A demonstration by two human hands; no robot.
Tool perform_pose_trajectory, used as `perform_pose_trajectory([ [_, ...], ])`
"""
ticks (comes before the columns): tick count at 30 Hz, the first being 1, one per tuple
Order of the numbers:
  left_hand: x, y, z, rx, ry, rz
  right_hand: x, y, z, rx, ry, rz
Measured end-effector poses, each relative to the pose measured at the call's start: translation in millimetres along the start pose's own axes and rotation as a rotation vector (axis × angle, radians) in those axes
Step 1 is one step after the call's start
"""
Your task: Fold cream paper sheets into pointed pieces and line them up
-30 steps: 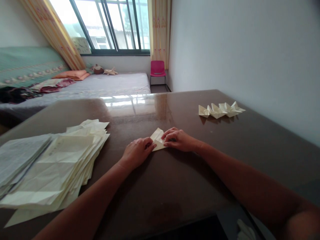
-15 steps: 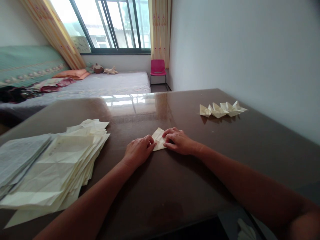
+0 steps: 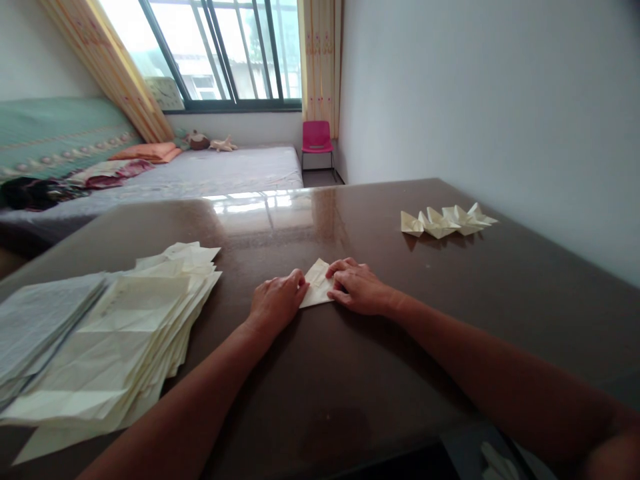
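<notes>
Near the left side of the table (image 3: 320, 380), cream sheets (image 3: 125, 320) lie beside grey sheets (image 3: 45, 320). Farther on, at the middle, the left hand (image 3: 277, 295) pinches the left edge of a folded paper (image 3: 317, 285); the right hand (image 3: 357, 288) pinches its right edge, fingers curled. Beyond, to the right, folded shapes (image 3: 440, 223) stand in a row. Past the table are a bed (image 3: 240, 163), then a pink chair (image 3: 317, 139).

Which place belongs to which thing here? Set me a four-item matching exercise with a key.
1. folded paper
2. row of folded paper shapes
3. pile of loose sheets
4. pink chair

A. left side of the table
B. beyond the table's far edge
C. between left hand and right hand
D. right side of the table

Pairs: 1-C, 2-D, 3-A, 4-B
</notes>
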State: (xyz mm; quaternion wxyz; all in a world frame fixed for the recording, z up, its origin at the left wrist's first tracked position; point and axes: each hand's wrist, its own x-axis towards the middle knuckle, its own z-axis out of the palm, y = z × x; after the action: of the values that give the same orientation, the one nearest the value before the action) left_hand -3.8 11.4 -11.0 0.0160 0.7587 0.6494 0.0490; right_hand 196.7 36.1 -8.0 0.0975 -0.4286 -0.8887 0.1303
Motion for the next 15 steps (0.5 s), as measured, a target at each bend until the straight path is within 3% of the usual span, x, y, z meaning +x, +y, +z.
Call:
perform_pose_trajectory([
  [3, -2.9, -4.0, -6.7, 0.007, 0.151, 0.02, 0.4, -1.8, 0.1, 0.002, -0.005, 0.019],
  [6, -14.5, -0.7, -16.9, 0.003, 0.314, 0.127, 0.0, -3.7, -0.2, -0.014, -0.007, 0.033],
  [8, -24.5, 6.2, -20.9, -0.002, 0.306, 0.237, -0.3, -4.6, -0.6, -0.028, -0.011, 0.039],
  [11, -36.0, 19.8, -18.2, 0.031, 0.201, 0.398, -0.1, -5.2, -1.2, -0.037, -0.016, 0.047],
  [15, -41.4, 33.1, -3.9, 0.144, 0.099, 0.482, 0.8, -4.7, -1.2, -0.028, -0.014, 0.053],
])
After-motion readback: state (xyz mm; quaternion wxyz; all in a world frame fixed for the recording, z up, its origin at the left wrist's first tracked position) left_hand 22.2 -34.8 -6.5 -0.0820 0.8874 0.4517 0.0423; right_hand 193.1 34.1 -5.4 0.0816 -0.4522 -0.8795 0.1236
